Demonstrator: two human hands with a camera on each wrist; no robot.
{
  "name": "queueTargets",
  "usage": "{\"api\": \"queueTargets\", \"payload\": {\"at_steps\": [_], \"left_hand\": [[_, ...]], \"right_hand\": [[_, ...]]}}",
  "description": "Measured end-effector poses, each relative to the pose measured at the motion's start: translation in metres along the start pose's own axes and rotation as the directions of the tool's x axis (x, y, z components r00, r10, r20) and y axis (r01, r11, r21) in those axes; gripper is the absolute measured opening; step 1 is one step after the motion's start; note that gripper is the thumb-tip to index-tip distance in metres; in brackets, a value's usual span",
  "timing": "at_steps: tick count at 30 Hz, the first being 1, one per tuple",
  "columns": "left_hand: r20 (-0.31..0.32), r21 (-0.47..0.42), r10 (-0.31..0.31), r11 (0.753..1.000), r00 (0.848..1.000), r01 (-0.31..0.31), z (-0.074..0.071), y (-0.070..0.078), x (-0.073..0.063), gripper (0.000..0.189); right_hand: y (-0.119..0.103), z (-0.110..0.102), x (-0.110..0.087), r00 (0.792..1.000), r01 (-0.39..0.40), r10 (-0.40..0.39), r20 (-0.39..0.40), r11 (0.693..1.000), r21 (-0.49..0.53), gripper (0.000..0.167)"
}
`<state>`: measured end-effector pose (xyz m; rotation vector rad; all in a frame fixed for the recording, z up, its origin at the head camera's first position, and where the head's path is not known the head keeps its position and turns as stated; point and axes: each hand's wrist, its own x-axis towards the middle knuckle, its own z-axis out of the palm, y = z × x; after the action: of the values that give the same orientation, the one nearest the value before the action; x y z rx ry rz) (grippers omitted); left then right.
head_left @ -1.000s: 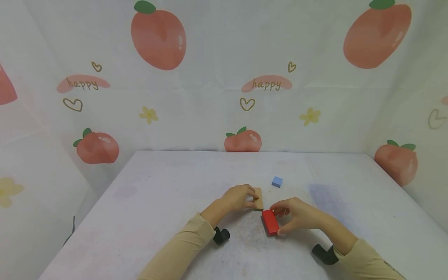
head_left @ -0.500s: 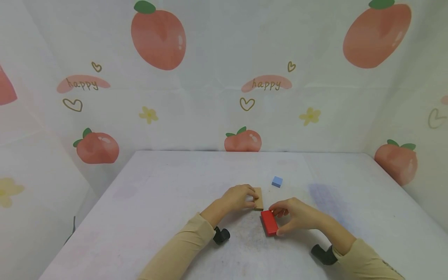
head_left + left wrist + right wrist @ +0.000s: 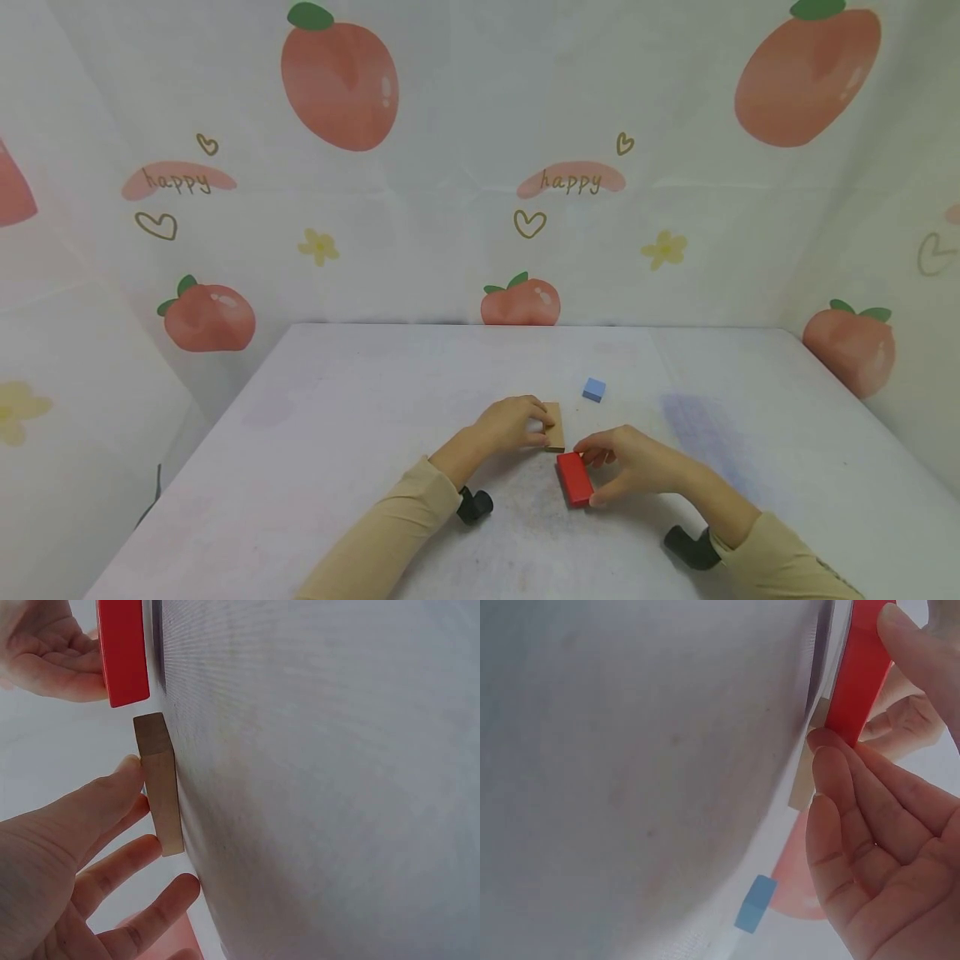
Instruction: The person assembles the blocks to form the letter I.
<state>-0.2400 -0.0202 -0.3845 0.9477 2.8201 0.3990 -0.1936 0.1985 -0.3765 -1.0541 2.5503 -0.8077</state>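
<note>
My right hand (image 3: 637, 463) pinches a red rectangular block (image 3: 575, 480) between thumb and fingertips. In the left wrist view a narrow gap shows between this red block (image 3: 124, 652) and the table. The right wrist view has the thumb on one end of the block (image 3: 860, 675) and fingertips at the other. A flat wooden block (image 3: 554, 429) lies just beyond the red one, slightly to its left. My left hand (image 3: 512, 425) rests thumb and fingertips along the wooden block's upper side; the left wrist view shows those fingers (image 3: 124, 862) loosely spread.
A small blue block (image 3: 594, 389) sits farther back on the white table (image 3: 360, 400), beyond the wooden block. Black wrist cameras stick out under both sleeves, close over the tabletop. A patterned cloth backdrop (image 3: 450, 108) rises behind the table's far edge.
The red block has shifted slightly left and toward me, with my right hand moving along with it. The left hand and the wooden block have stayed in place.
</note>
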Motion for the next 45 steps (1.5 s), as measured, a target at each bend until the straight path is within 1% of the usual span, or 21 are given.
{"api": "queueTargets", "payload": {"at_steps": [5,18,21,25,29,38,45], "left_hand": [[-0.008,0.021,0.020,1.000,1.000,-0.019,0.000,0.000,0.000,0.030],[-0.002,0.021,0.005,1.000,1.000,-0.005,-0.001,0.000,0.000,0.031],[-0.010,0.027,0.018,0.999,1.000,-0.018,0.000,0.000,0.000,0.031],[-0.021,0.035,0.034,0.999,0.999,-0.034,0.000,-0.001,0.000,0.031],[-0.021,0.038,0.031,0.999,0.999,-0.030,0.001,-0.001,0.000,0.031],[-0.020,0.037,0.021,0.999,1.000,-0.020,0.000,0.000,-0.001,0.030],[-0.009,0.028,0.011,1.000,1.000,-0.010,0.000,-0.001,0.000,0.031]], "right_hand": [[0.001,0.001,0.000,1.000,0.017,-0.017,-0.009,1.000,-0.010,0.057],[-0.002,0.004,0.004,1.000,0.012,-0.012,-0.011,1.000,0.008,0.055],[-0.004,0.004,0.005,1.000,0.026,-0.026,-0.017,1.000,0.000,0.055],[-0.006,0.005,0.007,1.000,0.018,-0.018,-0.022,1.000,-0.004,0.055],[-0.006,0.006,0.007,1.000,-0.001,0.001,-0.024,1.000,-0.008,0.055],[-0.009,0.007,0.010,0.999,0.009,-0.010,-0.033,1.000,-0.024,0.058],[-0.011,0.008,0.012,0.999,-0.021,0.020,-0.034,1.000,-0.018,0.059]]}}
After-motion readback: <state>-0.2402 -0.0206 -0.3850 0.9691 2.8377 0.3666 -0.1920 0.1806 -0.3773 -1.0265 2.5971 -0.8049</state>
